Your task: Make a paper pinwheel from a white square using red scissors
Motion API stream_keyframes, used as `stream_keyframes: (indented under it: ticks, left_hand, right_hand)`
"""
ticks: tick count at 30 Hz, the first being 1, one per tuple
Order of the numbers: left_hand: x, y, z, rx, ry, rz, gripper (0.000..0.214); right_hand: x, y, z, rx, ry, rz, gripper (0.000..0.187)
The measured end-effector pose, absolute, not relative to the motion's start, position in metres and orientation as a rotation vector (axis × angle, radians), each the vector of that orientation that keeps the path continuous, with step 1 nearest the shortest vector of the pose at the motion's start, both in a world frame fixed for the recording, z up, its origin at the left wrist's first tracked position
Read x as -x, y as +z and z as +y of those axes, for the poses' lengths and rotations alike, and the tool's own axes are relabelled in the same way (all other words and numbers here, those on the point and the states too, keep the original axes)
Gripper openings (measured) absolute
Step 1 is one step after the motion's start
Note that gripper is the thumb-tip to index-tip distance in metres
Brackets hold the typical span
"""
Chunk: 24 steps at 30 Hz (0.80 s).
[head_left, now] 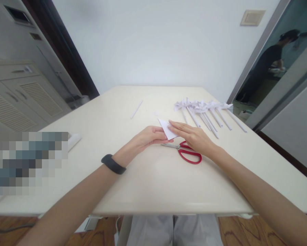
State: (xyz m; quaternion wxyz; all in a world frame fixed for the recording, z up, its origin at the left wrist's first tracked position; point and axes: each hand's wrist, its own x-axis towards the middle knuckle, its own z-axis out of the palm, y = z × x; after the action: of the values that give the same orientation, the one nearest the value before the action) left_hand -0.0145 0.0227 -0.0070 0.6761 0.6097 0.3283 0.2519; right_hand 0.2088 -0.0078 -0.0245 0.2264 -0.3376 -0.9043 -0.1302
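Observation:
A small white folded paper triangle [166, 128] lies on the cream table [153, 184]. My left hand [147, 136], with a black band on its wrist, pinches the paper's near edge with curled fingers. My right hand [191, 135] rests flat on the paper's right side, fingers stretched out. Red-handled scissors [187, 153] lie on the table just under my right hand, blades pointing left.
Several white paper pinwheels on paper sticks [207, 111] lie in a row at the back right. A single paper stick [137, 108] lies further left. A white object [73, 140] sits at the left edge. A person [269, 65] stands beyond the doorway on the right.

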Motion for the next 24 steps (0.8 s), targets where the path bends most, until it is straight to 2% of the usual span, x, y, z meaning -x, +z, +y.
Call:
stream_keyframes:
  ticks: [7,18,24]
  left_hand:
    - [0.0152,-0.0086,0.0231,-1.359,0.56,0.723,0.032]
    - [0.0142,-0.0128,0.0228,-1.301,0.593,0.741,0.017]
    - [0.0135,-0.0126,0.024,-1.266,0.578,0.822,0.022]
  right_hand:
    - [-0.2084,-0.0245,-0.0074,0.96,-0.28,-2.546,0.081]
    - [-0.2077,-0.0292,-0.0058,0.95,-0.196,-2.523,0.086]
    - [-0.2101,-0.0317,-0.0037,0.958,-0.076,-2.47,0.088]
